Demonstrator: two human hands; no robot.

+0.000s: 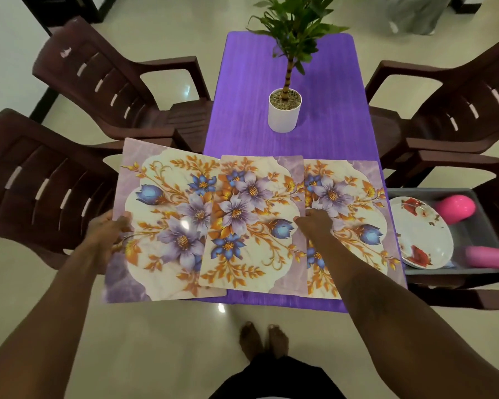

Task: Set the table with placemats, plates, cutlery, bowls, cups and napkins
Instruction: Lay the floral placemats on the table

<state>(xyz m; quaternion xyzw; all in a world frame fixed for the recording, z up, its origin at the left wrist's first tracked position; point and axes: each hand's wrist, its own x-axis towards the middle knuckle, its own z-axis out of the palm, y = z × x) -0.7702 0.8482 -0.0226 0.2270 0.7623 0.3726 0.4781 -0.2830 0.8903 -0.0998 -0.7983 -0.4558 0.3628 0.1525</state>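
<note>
Three floral placemats lie fanned across the near end of the purple table [288, 139]. My left hand [107, 234] grips the left edge of the left placemat [167, 214], which juts out past the table's left side. The middle placemat [251, 223] overlaps it. My right hand [314, 223] pinches the right edge of the middle placemat, where it meets the right placemat [355, 217]. White plates [421, 231] with red flowers stand tilted in a grey bin [478, 234] on the right, next to pink cups [455, 208].
A potted plant in a white pot [284, 113] stands mid-table. Two brown plastic chairs [69, 180] flank the table on the left and two [455, 102] on the right; the grey bin rests on the near right chair. My bare feet show on the tiled floor below.
</note>
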